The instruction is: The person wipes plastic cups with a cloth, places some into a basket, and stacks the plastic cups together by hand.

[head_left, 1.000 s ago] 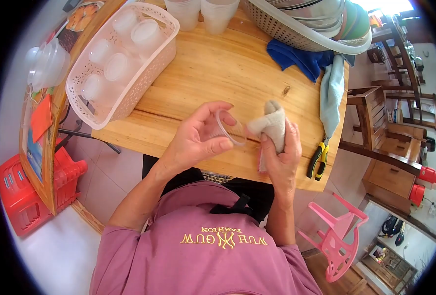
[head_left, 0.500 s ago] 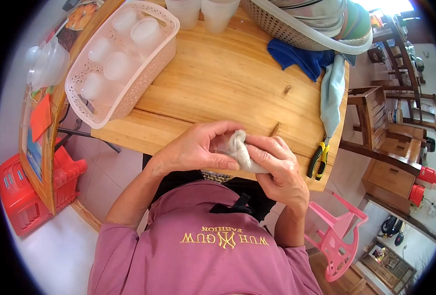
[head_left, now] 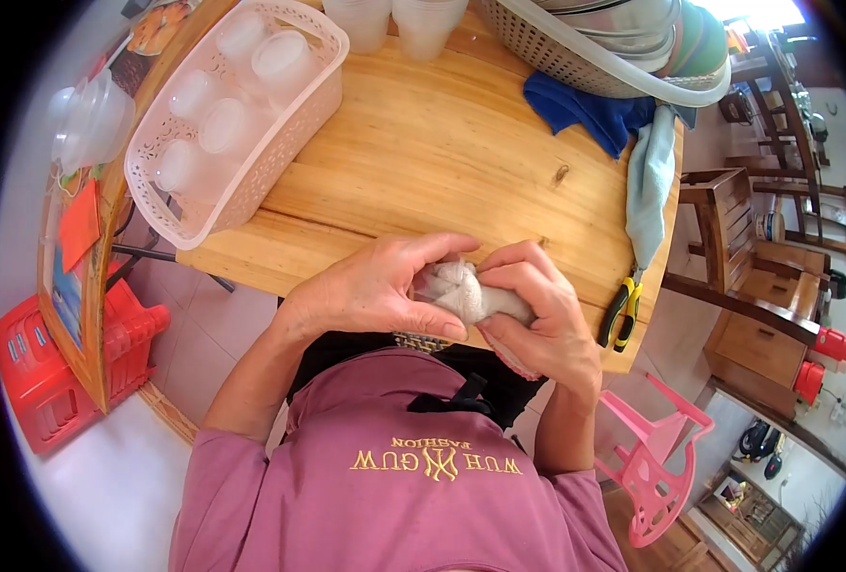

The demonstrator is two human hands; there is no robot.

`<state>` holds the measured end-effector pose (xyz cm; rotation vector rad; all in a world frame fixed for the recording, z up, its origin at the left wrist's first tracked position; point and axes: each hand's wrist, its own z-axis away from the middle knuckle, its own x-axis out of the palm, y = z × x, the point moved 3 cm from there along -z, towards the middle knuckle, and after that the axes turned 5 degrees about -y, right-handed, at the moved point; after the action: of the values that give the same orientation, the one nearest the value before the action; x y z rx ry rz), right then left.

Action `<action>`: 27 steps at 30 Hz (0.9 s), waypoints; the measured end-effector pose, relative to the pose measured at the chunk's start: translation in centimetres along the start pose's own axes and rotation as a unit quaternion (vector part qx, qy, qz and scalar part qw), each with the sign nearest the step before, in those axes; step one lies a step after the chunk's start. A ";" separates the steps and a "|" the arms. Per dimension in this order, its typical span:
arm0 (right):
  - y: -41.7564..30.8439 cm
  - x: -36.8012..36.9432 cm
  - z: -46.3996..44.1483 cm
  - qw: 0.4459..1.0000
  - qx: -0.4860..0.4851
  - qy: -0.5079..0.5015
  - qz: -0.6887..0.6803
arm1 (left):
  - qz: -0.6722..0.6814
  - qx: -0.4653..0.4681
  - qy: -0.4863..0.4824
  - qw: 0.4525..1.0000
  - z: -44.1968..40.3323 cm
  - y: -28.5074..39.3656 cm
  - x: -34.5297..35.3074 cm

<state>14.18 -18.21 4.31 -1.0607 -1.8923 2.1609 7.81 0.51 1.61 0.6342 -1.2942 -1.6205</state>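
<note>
Just off the near edge of the wooden table, my two hands meet. My left hand (head_left: 370, 286) curves around a small clear plastic cup (head_left: 427, 282), mostly covered by the fingers. A greyish-white cloth (head_left: 466, 294) is bunched up at the cup's mouth; how far it goes inside is hidden. My right hand (head_left: 547, 319) is closed on the other part of this cloth, and a pinkish edge of it hangs below the palm.
A pink basket (head_left: 275, 162) of clear cups stands at the left, with stacked cups (head_left: 428, 27) behind. Farther right are a basket of bowls (head_left: 575, 48), a blue cloth (head_left: 585, 110), a light-blue cloth (head_left: 650, 191) and yellow-black pliers (head_left: 621, 313). A pink chair (head_left: 661, 448) is beside me.
My right hand's fingers have shifted and lifted on the cloth, so more of the bunched cloth shows. The pinkish edge has come into view below. My left hand stays nearly in place.
</note>
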 end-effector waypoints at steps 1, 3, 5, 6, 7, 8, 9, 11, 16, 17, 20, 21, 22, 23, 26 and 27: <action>0.0 0.2 -0.1 1.000 0.002 0.001 0.000 | 0.000 -0.001 -0.002 1.000 -0.2 -0.1 0.0; 0.0 0.6 -0.3 0.998 0.018 -0.039 0.047 | -0.051 -0.008 -0.010 0.999 -0.5 -0.4 0.0; -0.2 0.8 -0.5 0.997 0.015 -0.029 0.065 | -0.034 -0.007 -0.007 0.999 -0.6 -0.8 0.1; -0.3 0.9 -0.5 0.996 0.010 -0.020 0.082 | -0.018 -0.007 -0.003 1.000 -0.5 -1.1 0.0; -0.3 0.9 -0.5 0.996 0.008 -0.023 0.081 | -0.017 -0.007 0.001 1.000 -0.6 -1.5 0.0; -0.5 1.0 -0.4 0.995 -0.008 -0.015 0.100 | 0.023 -0.005 -0.010 1.000 -0.6 -2.0 0.1; -0.6 0.9 -0.3 0.993 -0.024 -0.007 0.119 | 0.063 -0.002 -0.021 0.998 -0.6 -2.2 0.2; -0.8 0.8 -0.1 0.991 -0.035 -0.031 0.127 | 0.054 -0.014 -0.037 0.998 -0.6 -2.2 0.3; -0.6 1.0 0.1 0.982 -0.029 -0.081 0.170 | -0.001 -0.057 -0.092 0.994 -1.4 -1.7 0.8; -0.7 0.8 0.1 0.989 -0.011 -0.058 0.138 | -0.002 0.003 -0.047 0.999 -1.3 -2.2 0.7; -0.6 -0.1 0.4 0.997 0.002 -0.011 0.073 | 0.058 0.059 0.000 0.997 -0.8 -2.9 0.4; -0.6 -0.8 0.8 0.999 0.000 0.016 0.045 | 0.117 0.059 -0.003 0.991 -0.8 -3.0 0.3; -0.5 -1.3 1.3 0.998 0.018 0.003 0.053 | 0.117 0.060 -0.003 0.991 -0.6 -2.7 0.1; -0.7 -1.2 1.5 0.998 0.019 0.004 0.053 | 0.155 0.005 -0.013 0.988 -0.4 -2.6 0.0; -0.7 -1.3 2.0 0.995 0.018 0.039 0.091 | 0.214 -0.048 -0.032 0.975 -0.2 -2.6 0.0; -0.1 -1.1 2.2 0.997 0.017 0.019 0.078 | 0.235 -0.046 -0.035 0.970 -0.2 -2.5 0.0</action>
<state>13.82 -20.56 4.93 -1.2732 -1.8057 2.2266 7.10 0.42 -0.84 0.1890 -1.2941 -1.3068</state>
